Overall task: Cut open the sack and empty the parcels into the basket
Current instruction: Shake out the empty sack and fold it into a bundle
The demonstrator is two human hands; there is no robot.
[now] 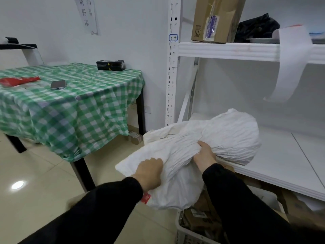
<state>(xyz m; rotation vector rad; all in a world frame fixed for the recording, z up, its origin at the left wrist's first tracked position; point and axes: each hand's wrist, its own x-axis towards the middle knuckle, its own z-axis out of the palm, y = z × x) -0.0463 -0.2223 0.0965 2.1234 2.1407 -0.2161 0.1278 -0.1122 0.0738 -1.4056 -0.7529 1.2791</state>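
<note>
A white woven sack (219, 138) hangs in the air in front of the shelving, bulging at its far right end and crumpled in the middle. My left hand (149, 170) grips the flat near-left end of the sack. My right hand (204, 154) clutches the gathered fabric at its middle. Below the sack, at the bottom right, stands a white plastic basket (186, 233) with several brown cardboard parcels (202, 219) inside. The sack's lower part droops toward the basket. A red label shows by my left wrist.
A white metal shelf unit (228, 50) fills the right, with a cardboard box (216, 18) and a black bag (256, 27) on top. On the left stands a table with a green checked cloth (79, 95), bearing a phone (58, 84), a red packet (19, 81) and a black box (110, 65).
</note>
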